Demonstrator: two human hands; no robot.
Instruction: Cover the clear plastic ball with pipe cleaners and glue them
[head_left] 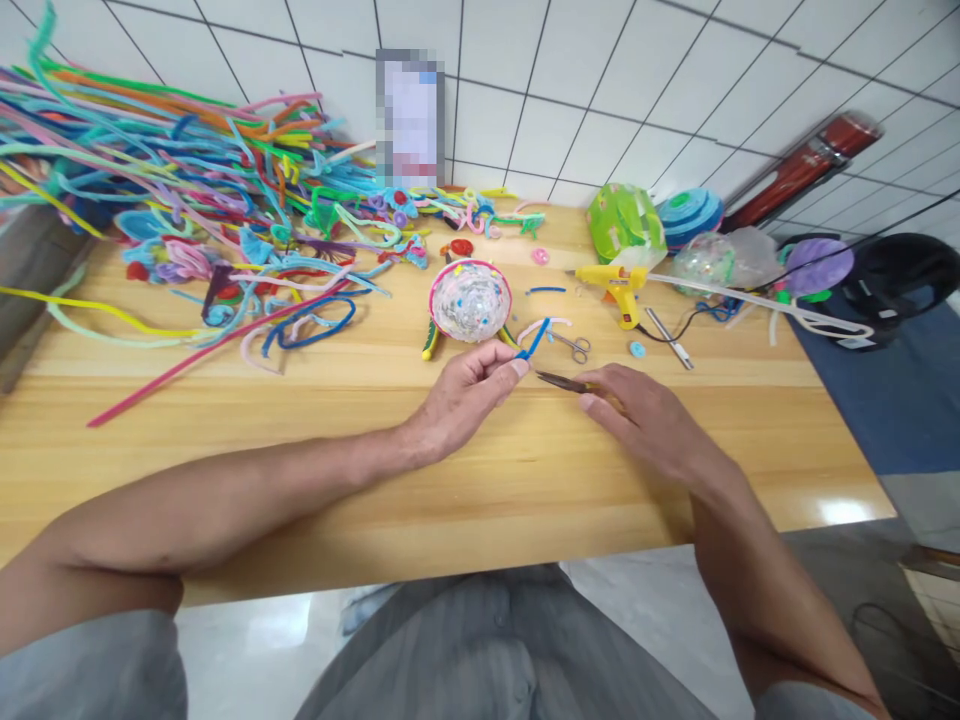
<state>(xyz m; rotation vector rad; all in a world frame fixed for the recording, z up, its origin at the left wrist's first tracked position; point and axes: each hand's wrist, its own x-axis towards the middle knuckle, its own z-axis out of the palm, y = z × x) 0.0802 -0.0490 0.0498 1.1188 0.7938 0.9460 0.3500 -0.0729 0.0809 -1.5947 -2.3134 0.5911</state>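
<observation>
Between thumb and fingers, my left hand [476, 390] pinches a bent piece of blue pipe cleaner [538, 340]. My right hand [637, 405] is closed around a pair of dark-nosed pliers [562, 382], whose tip points left and lies close to the blue piece, just right of my left fingertips. Beyond my left hand stands a round pink-rimmed dome [471, 300] of clear and speckled material, with green and yellow leg-like parts at its sides. Small scissors [576, 347] and a short blue pipe cleaner [546, 290] lie beyond the pliers.
A large heap of coloured pipe cleaners [187, 170] covers the table's left back. To the right are a yellow glue gun [621, 290], a pen-like cutter [670, 338], a blue button-like disc [637, 349], a green roll [624, 222] and a black container [907, 285]. A phone [411, 120] leans against the wall.
</observation>
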